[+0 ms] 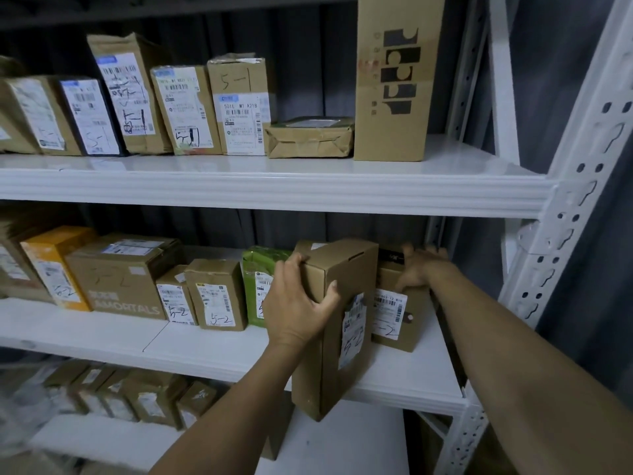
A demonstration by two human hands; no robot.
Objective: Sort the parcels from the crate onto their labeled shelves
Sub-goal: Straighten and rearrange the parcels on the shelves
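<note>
My left hand (pixel 296 303) grips the upper left corner of a tall brown cardboard parcel (pixel 339 337) with a white label marked 5-2. The parcel stands at the front edge of the middle shelf (pixel 212 351), its lower end hanging past the edge. My right hand (pixel 419 269) rests on top of a smaller brown box (pixel 394 317) with a white barcode label ending in -2, standing just right of the tall parcel. A green wrapped parcel (pixel 257 286) sits to the left, partly hidden by my left hand.
Several parcels marked 5-2 line the middle shelf at left. The upper shelf (pixel 274 180) carries parcels marked 5-1 and a tall carton (pixel 397 77). More boxes sit on the lowest shelf. A white perforated upright (pixel 561 234) bounds the right side.
</note>
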